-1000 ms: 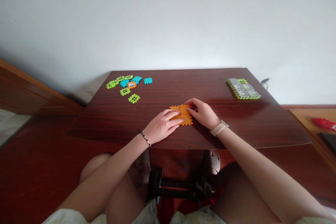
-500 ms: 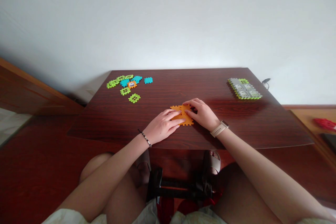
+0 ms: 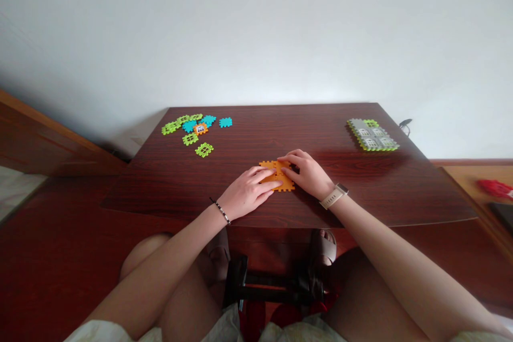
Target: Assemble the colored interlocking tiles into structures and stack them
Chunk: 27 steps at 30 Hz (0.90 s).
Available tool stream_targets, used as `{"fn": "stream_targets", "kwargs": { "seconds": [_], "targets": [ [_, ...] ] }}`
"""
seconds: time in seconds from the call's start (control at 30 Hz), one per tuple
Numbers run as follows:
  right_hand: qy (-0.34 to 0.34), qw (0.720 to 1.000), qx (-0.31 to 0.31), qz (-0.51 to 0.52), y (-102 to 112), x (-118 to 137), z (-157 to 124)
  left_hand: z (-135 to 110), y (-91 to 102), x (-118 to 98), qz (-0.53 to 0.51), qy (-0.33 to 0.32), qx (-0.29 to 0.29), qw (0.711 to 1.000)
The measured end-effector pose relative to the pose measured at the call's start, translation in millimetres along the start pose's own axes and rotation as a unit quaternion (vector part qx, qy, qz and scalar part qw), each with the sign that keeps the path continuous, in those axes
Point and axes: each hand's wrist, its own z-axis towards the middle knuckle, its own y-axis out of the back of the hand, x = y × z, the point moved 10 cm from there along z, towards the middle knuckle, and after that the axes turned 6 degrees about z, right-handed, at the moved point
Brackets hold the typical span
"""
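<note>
A square of joined orange interlocking tiles (image 3: 285, 184) with toothed edges lies flat on the dark wooden table (image 3: 192, 181), near its front. My left hand (image 3: 249, 191) rests across its left part, fingers stretched out and spread flat over the surface. On the far right of the square, my right hand (image 3: 308, 171) has bent fingers and its thumb set apart around that corner, holding it against the table. The fingers cover parts of the seams between the tiles.
Loose green window tiles (image 3: 204, 150), blue tiles (image 3: 225, 122) and an orange tile with a white window (image 3: 201, 129) lie at the back left. A stack of grey and green panels (image 3: 372, 134) sits at the back right, near a black cable (image 3: 405, 125). Behind the table is a white wall (image 3: 264, 32).
Both hands stay in place on the orange tiles. The whole view has shifted very slightly.
</note>
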Motion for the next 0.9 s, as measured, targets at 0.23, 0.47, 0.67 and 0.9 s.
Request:
{"fn": "stream_targets", "kwargs": {
  "seconds": [0.23, 0.47, 0.67, 0.9],
  "targets": [
    [0.008, 1.000, -0.001, -0.004, 0, 1, 1, 0, 0.4, 0, 0.000, -0.001, 0.000, 1.000],
    [0.008, 1.000, 0.005, -0.022, -2, 2, 0, 0, -0.3, 0, -0.003, 0.001, 0.002, 1.000],
    [0.032, 0.998, 0.004, -0.053, -5, 8, -1, 0, -1.1, 1, -0.006, 0.004, 0.000, 1.000],
    [0.048, 0.994, 0.012, -0.096, -8, 16, -1, 1, 0.2, 0, 0.001, 0.002, 0.003, 1.000]
  ]
}}
